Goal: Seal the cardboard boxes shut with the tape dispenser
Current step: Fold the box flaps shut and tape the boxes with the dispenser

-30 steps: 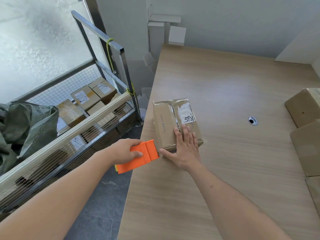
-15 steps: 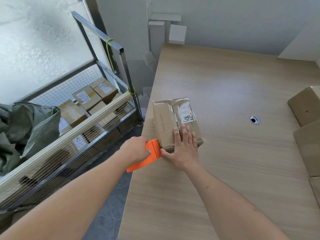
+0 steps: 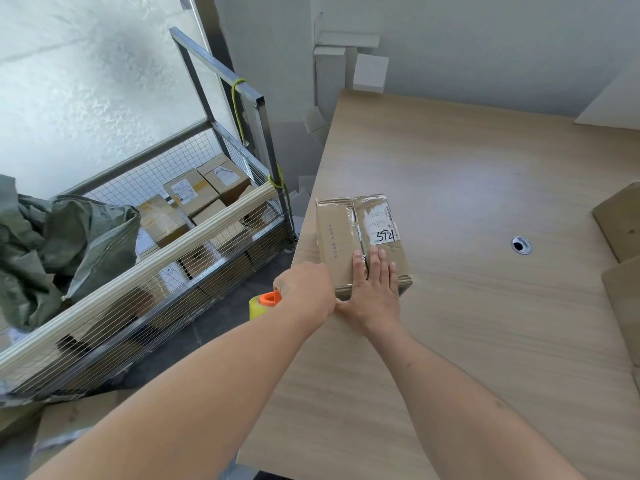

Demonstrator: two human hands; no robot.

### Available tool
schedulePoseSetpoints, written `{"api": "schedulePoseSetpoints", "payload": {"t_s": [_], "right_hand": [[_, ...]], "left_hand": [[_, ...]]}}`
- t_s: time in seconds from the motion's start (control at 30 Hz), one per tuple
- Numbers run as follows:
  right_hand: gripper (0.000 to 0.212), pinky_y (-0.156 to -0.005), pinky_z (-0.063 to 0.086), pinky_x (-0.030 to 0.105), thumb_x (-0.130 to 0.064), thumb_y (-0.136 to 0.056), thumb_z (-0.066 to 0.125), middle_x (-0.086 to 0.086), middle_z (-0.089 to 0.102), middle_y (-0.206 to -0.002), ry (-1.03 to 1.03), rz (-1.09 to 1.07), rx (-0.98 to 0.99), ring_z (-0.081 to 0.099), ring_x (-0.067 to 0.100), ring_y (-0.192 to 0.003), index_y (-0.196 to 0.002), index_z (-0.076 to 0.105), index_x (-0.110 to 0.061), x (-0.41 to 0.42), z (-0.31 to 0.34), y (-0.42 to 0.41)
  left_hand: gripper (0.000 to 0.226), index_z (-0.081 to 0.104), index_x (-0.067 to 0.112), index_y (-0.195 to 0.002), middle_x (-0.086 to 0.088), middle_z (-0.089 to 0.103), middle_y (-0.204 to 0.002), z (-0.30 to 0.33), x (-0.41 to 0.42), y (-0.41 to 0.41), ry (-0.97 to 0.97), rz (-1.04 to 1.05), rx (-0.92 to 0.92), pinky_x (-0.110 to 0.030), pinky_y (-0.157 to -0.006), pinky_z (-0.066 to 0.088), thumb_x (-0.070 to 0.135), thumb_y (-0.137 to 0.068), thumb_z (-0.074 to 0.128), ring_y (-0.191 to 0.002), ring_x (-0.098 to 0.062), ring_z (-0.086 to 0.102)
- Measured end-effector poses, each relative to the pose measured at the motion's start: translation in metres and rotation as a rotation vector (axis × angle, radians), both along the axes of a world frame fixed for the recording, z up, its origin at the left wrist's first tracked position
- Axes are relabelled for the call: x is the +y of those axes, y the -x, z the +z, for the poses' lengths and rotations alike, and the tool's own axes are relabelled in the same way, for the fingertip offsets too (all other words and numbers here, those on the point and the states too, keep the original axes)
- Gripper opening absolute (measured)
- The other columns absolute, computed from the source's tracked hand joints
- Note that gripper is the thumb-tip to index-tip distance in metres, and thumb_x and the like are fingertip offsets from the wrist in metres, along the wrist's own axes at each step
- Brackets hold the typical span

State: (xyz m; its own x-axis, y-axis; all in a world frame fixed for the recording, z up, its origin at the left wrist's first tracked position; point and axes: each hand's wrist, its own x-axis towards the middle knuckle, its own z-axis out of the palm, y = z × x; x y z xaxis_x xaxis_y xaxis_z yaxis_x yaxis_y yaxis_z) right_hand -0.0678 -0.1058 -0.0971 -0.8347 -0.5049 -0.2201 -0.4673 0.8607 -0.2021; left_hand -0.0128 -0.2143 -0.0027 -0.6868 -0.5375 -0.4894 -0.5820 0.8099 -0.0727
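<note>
A small cardboard box (image 3: 341, 233) with a white label marked by hand lies near the left edge of the wooden table (image 3: 467, 188). My right hand (image 3: 375, 289) presses flat on the box's near end, fingers straight along the centre seam. My left hand (image 3: 304, 291) grips the orange tape dispenser (image 3: 268, 299) against the box's near left corner. Only the dispenser's orange hub and its yellowish tape roll show behind the hand; its blade end is hidden.
A wire-mesh cart (image 3: 180, 251) with several taped boxes stands left of the table, beside a green sack (image 3: 52, 244). More cardboard boxes (image 3: 620, 223) sit at the table's right edge. A cable hole (image 3: 521, 244) lies in the tabletop.
My left hand has carried the dispenser right and up to the box's near corner, turning it so the orange body is now mostly hidden. My right hand stays pressed on the box.
</note>
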Motion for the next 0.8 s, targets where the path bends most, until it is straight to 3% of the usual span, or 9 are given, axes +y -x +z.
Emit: {"api": "schedulePoseSetpoints", "payload": {"t_s": [0.07,0.17,0.33,0.5,0.67,0.8], "right_hand": [[0.114,-0.125,-0.013,0.047,-0.089,-0.076,0.03,0.011,-0.011,-0.169,0.002,-0.004,0.012,-0.023,0.025,-0.154,-0.162,-0.002,-0.021,0.0,0.0,-0.001],[0.113,-0.124,-0.014,0.047,-0.09,-0.078,0.029,0.012,-0.01,-0.169,0.008,-0.01,0.029,-0.023,0.026,-0.154,-0.163,0.0,-0.021,0.0,-0.001,-0.002],[0.108,-0.124,-0.014,0.047,-0.083,-0.08,0.034,0.013,-0.011,-0.169,0.024,0.015,0.039,-0.023,0.027,-0.154,-0.162,0.002,-0.021,0.0,0.001,-0.002],[0.11,-0.125,-0.012,0.047,-0.085,-0.079,0.034,0.013,-0.008,-0.169,0.052,0.026,0.053,-0.019,0.028,-0.155,-0.162,0.002,-0.02,0.003,-0.004,-0.001],[0.11,-0.126,-0.008,0.047,-0.089,-0.081,0.03,0.011,-0.007,-0.169,0.07,0.064,0.076,-0.017,0.026,-0.156,-0.162,0.0,-0.021,0.011,-0.007,0.001],[0.111,-0.127,-0.001,0.045,-0.092,-0.079,0.029,0.009,0.001,-0.17,0.09,0.064,0.124,-0.01,0.025,-0.157,-0.162,0.007,-0.023,0.029,-0.007,0.002]], "left_hand": [[0.023,0.064,0.022,-0.112,-0.001,0.065,-0.102,-0.001,0.001,-0.003,0.007,-0.006,0.035,-0.038,-0.081,0.053,0.018,-0.09,0.064,-0.099,-0.026,0.065],[0.016,0.064,0.022,-0.106,-0.002,0.066,-0.112,-0.007,0.001,-0.011,-0.007,0.013,0.038,-0.036,-0.082,0.051,0.014,-0.092,0.062,-0.105,-0.027,0.065],[0.027,0.064,0.018,-0.114,-0.002,0.067,-0.114,-0.039,-0.007,-0.044,-0.012,0.125,-0.019,-0.033,-0.072,0.041,0.007,-0.089,0.062,-0.105,-0.026,0.066],[0.041,0.038,0.017,-0.137,-0.007,0.068,-0.111,-0.059,-0.003,-0.053,-0.049,0.213,0.227,-0.034,-0.067,0.04,0.024,-0.101,0.056,-0.099,-0.028,0.068],[0.037,0.034,0.021,-0.137,-0.009,0.069,-0.103,-0.067,0.01,-0.052,-0.125,0.295,0.407,-0.038,-0.066,0.046,0.032,-0.105,0.049,-0.091,-0.031,0.068],[0.067,0.015,0.025,-0.155,-0.009,0.067,-0.109,-0.092,0.03,-0.06,-0.208,0.346,0.41,-0.036,-0.069,0.042,0.022,-0.101,0.054,-0.096,-0.03,0.065]]}}
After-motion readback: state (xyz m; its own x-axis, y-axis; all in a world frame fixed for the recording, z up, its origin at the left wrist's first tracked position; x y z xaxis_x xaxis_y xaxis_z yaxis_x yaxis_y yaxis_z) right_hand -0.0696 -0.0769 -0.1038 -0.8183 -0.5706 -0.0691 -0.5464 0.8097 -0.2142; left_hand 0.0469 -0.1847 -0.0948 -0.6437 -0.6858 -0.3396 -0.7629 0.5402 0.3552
